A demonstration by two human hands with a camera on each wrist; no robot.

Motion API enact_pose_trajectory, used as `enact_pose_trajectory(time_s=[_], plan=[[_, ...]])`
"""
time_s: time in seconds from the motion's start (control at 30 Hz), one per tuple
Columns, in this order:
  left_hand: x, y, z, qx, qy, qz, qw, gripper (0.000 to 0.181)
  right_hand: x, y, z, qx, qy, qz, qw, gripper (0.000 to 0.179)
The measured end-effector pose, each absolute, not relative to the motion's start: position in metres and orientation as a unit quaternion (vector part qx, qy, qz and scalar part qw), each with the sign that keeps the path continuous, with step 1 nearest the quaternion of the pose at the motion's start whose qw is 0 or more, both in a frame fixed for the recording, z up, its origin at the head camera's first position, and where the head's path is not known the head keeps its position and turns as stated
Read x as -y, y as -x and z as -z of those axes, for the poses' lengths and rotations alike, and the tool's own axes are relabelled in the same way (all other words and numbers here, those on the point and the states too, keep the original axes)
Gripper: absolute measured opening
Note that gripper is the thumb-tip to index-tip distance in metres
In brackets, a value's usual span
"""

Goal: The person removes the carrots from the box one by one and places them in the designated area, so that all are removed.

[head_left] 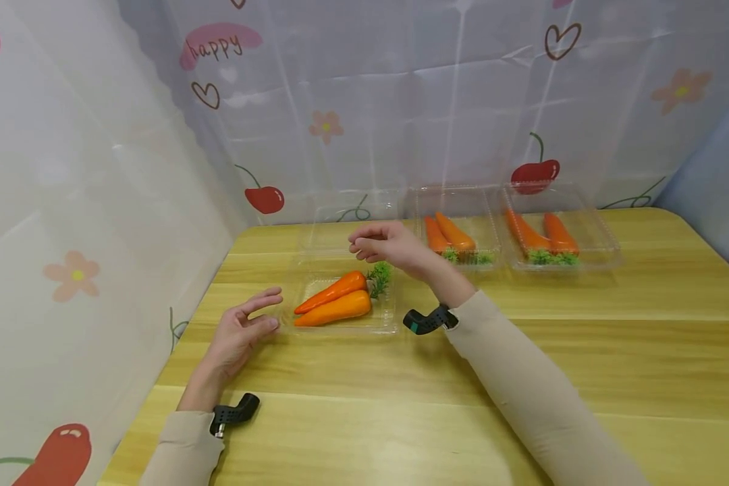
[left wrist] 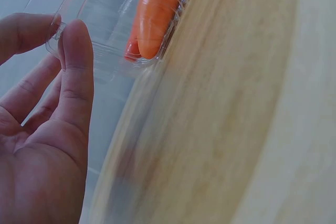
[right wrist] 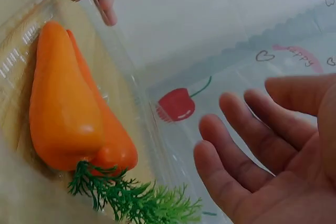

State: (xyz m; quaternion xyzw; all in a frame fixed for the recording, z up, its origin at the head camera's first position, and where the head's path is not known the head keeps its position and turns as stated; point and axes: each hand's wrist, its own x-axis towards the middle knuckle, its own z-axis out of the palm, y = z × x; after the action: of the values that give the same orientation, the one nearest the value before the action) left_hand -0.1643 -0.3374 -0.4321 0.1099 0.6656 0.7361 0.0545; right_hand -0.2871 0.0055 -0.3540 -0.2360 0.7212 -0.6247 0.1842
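Note:
A clear plastic clamshell box (head_left: 316,331) lies on the table with its transparent lid (head_left: 322,233) raised at the back. Inside it are two toy carrots, a lighter orange one (head_left: 335,309) in front of a redder one (head_left: 334,290), tips to the left and green tops (head_left: 379,278) to the right. At the box's left front corner, my left hand (head_left: 239,334) pinches the plastic between thumb and forefinger; the left wrist view shows the corner (left wrist: 55,38) between them. My right hand (head_left: 395,250) hovers behind the carrots with relaxed, slightly bent fingers, nothing in them.
Two closed clear boxes stand in a row at the back right: a middle box (head_left: 492,260) and a right box (head_left: 604,246), each holding two carrots. A printed curtain (head_left: 401,101) hangs right behind the wooden table (head_left: 522,358) and along its left side.

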Motion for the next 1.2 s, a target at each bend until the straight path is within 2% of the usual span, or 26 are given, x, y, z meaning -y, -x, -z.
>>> enact_pose_trajectory(time_s=[0.2, 0.43, 0.7, 1.07, 1.2], plan=[[0.338, 0.165, 0.433, -0.666, -0.113, -0.735, 0.056, 0.049, 0.002, 0.286, 0.348, -0.733, 0.316, 0.565, 0.209, 0.029], [0.338, 0.167, 0.432, -0.665, -0.116, -0.735, 0.058, 0.048, 0.016, 0.296, 0.344, -0.752, 0.363, 0.505, 0.218, 0.028], [0.337, 0.165, 0.430, -0.669, -0.110, -0.733, 0.058, 0.051, 0.031, 0.308, 0.358, -0.761, 0.403, 0.436, 0.262, 0.033], [0.337, 0.165, 0.431, -0.660, -0.115, -0.740, 0.058, 0.050, 0.041, 0.313, 0.372, -0.799, 0.387, 0.387, 0.250, 0.039], [0.337, 0.165, 0.431, -0.660, -0.111, -0.741, 0.058, 0.051, 0.044, 0.312, 0.373, -0.799, 0.388, 0.377, 0.262, 0.039]])
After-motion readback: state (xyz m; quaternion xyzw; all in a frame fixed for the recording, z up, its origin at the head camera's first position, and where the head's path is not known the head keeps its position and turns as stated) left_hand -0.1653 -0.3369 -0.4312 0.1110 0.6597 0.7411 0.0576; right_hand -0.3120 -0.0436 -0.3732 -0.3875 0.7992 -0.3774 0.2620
